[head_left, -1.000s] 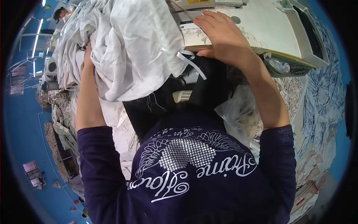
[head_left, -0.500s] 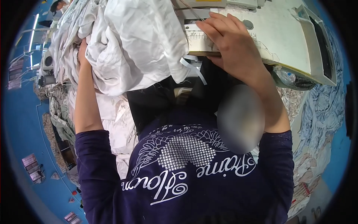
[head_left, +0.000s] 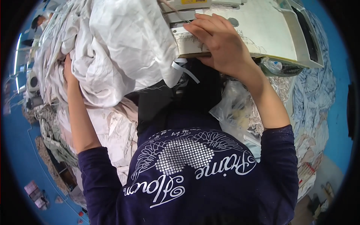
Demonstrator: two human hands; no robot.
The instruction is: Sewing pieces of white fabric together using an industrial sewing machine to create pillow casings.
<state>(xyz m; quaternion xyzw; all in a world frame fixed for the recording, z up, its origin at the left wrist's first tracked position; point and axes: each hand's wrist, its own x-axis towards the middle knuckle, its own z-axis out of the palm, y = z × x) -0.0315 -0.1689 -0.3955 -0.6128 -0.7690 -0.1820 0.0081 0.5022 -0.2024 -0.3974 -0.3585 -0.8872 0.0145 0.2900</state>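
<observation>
A large heap of white cloth [head_left: 123, 41] drapes over the front edge of the sewing machine table [head_left: 262, 33] on the left. My left hand [head_left: 69, 69] is pushed into its folds at the far left, closed on the bunched fabric, with its fingertips buried. At the machine bed, my right hand [head_left: 223, 45] rests over the table edge. Its bent fingers lie apart on top beside the ruler strip [head_left: 185, 39], and the thumb is lower, by the edge. Loose threads [head_left: 174, 10] run close to the index fingertip. A narrow white ribbon [head_left: 186, 71] hangs from the cloth's corner.
A clear plastic bag [head_left: 234, 105] hangs below the table by my right forearm. Pale cloth [head_left: 108, 127] is piled beside my lap on the left, and blue-grey cloth [head_left: 315, 90] lies at the far right. A raised box-like frame [head_left: 309, 33] borders the table's right end.
The whole view has shifted, so cloth, machine and hands sit further left and slightly lower. My left hand has come a little nearer to me along the cloth. The right hand keeps its place.
</observation>
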